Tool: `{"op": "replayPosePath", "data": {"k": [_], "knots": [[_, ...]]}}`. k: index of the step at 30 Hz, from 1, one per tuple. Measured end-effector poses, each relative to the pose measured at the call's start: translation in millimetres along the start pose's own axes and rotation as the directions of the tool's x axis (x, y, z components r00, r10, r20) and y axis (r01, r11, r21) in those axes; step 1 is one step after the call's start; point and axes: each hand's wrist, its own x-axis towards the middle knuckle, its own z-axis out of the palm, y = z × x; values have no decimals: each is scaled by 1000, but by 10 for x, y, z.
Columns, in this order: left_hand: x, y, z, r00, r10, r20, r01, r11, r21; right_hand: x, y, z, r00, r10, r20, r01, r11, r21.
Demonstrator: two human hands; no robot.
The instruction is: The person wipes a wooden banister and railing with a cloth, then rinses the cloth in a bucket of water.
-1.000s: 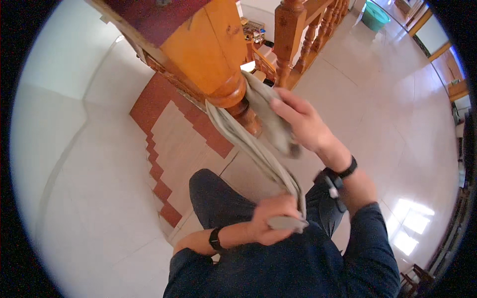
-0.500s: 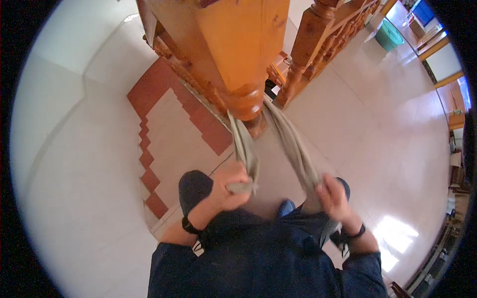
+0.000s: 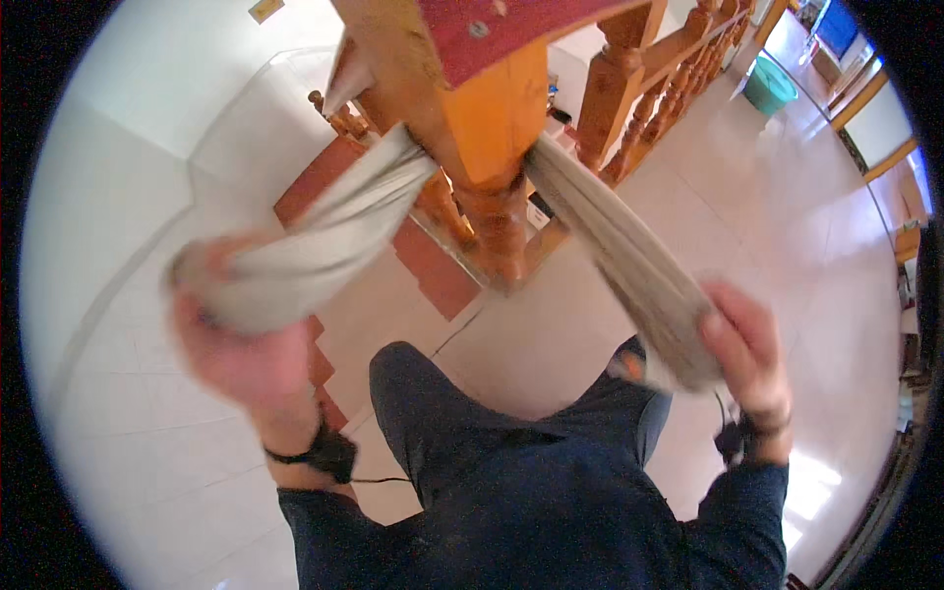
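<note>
A grey-beige cloth (image 3: 629, 246) is looped behind the wooden newel post (image 3: 492, 108), stretched out on both sides of it toward me. My left hand (image 3: 241, 349), blurred by motion, is closed on the cloth's left end, out to the left and raised. My right hand (image 3: 737, 334) grips the right end, off to the right of the post. The post has a turned lower part and a dark red panel (image 3: 501, 29) at the top. My legs in dark trousers are below, knees apart.
A wooden railing (image 3: 619, 88) runs away to the upper right. A stair opening shows behind the post. Red border tiles (image 3: 442, 285) edge the pale floor around its left side. A green basin (image 3: 770, 87) stands at the far upper right, with furniture along the right edge.
My left hand has swung out to the left and up, carrying its cloth end. My right hand has moved outward to the right. The cloth now sits higher on the post, spread in a wide V.
</note>
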Motion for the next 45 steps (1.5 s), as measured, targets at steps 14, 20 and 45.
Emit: {"op": "replayPosePath", "data": {"k": [14, 20, 45], "knots": [[-1276, -934, -877, 407, -710, 575, 346, 703, 622, 1292, 168, 1384, 888, -191, -419, 329, 899, 288], [-389, -899, -138, 920, -160, 358, 44, 950, 310, 57, 1190, 1862, 993, -91, -72, 99, 988, 122], [-1957, -2370, -2078, 469, -836, 284, -108, 265, 958, 1228, 1928, 2154, 954, 219, -206, -180, 964, 194]]}}
